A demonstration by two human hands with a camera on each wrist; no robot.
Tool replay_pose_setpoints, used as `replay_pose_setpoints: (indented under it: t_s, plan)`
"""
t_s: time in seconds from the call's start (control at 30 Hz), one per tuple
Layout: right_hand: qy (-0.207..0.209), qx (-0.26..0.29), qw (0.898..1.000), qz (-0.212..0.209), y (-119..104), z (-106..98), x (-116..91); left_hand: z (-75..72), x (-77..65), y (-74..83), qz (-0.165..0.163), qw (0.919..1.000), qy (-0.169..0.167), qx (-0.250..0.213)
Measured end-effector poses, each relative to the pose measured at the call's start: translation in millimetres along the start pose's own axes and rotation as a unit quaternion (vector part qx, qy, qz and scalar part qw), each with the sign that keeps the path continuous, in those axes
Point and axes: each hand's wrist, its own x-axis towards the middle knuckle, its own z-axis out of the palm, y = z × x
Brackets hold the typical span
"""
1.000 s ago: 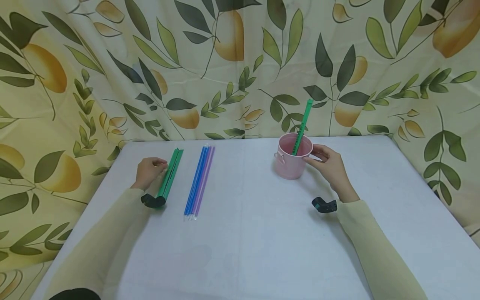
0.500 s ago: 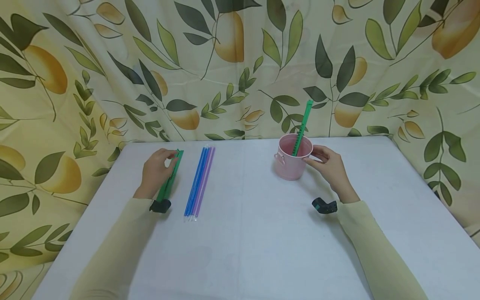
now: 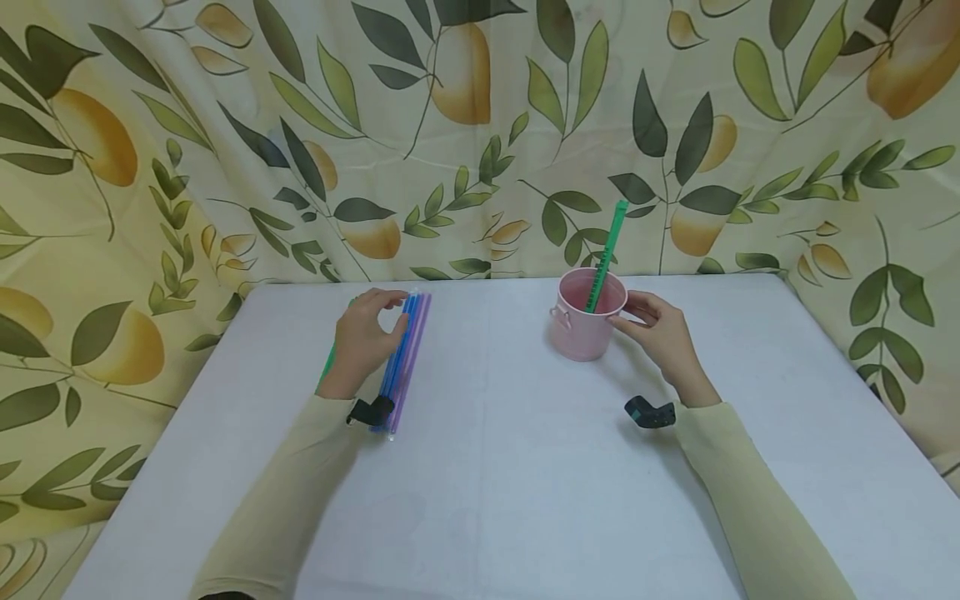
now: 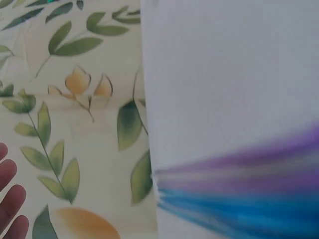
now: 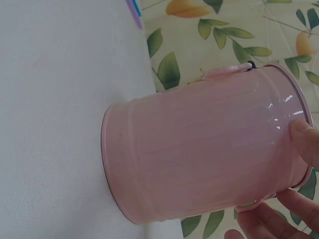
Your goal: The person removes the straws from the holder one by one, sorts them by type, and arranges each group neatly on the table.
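Note:
My left hand (image 3: 365, 337) is above the blue straws (image 3: 402, 342), thumb and fingers apart, with nothing visible between them. Purple straws (image 3: 412, 358) lie right beside the blue ones, clear film showing at their ends. In the left wrist view the fingertips (image 4: 12, 206) show at the edge, and the purple straws (image 4: 239, 167) are blurred. Most of the green sticks (image 3: 327, 367) are hidden behind my left hand. My right hand (image 3: 660, 337) holds the rim of a pink bucket (image 3: 581, 333) between thumb and fingers. A green stick with dark marks (image 3: 609, 250) leans inside it.
A white-covered table (image 3: 525, 483) bears everything, the bucket standing near its far edge. Behind it hangs a curtain (image 3: 465, 192) with a leaf and fruit print. Small black devices (image 3: 649, 412) are worn at both wrists.
My left hand has moved right, from beside the green sticks, across them, to above the blue straws. The right hand and bucket have stayed in place.

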Motion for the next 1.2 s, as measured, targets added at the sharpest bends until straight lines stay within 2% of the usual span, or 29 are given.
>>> replay_pose_setpoints:
  t_s: [0.23,0.53,0.83,1.0,1.2]
  plan:
    - [0.000,-0.001,1.000,-0.002,-1,-1,-1,22.8,14.1,27.1,-0.001,0.9995,-0.012,-0.030]
    - [0.001,0.001,1.000,-0.006,0,0,1,51.0,32.5,62.0,0.017,0.9976,-0.029,-0.062]
    - [-0.003,0.005,1.000,-0.011,0,-1,0,74.7,54.4,90.5,0.040,0.9948,-0.030,-0.089]
    - [-0.004,0.006,1.000,-0.012,0,-3,0,87.0,68.7,104.8,0.017,0.9935,-0.053,-0.099]
    - [-0.002,0.011,1.000,-0.010,2,-4,0,100.8,86.1,119.5,-0.020,0.9879,-0.094,-0.122]
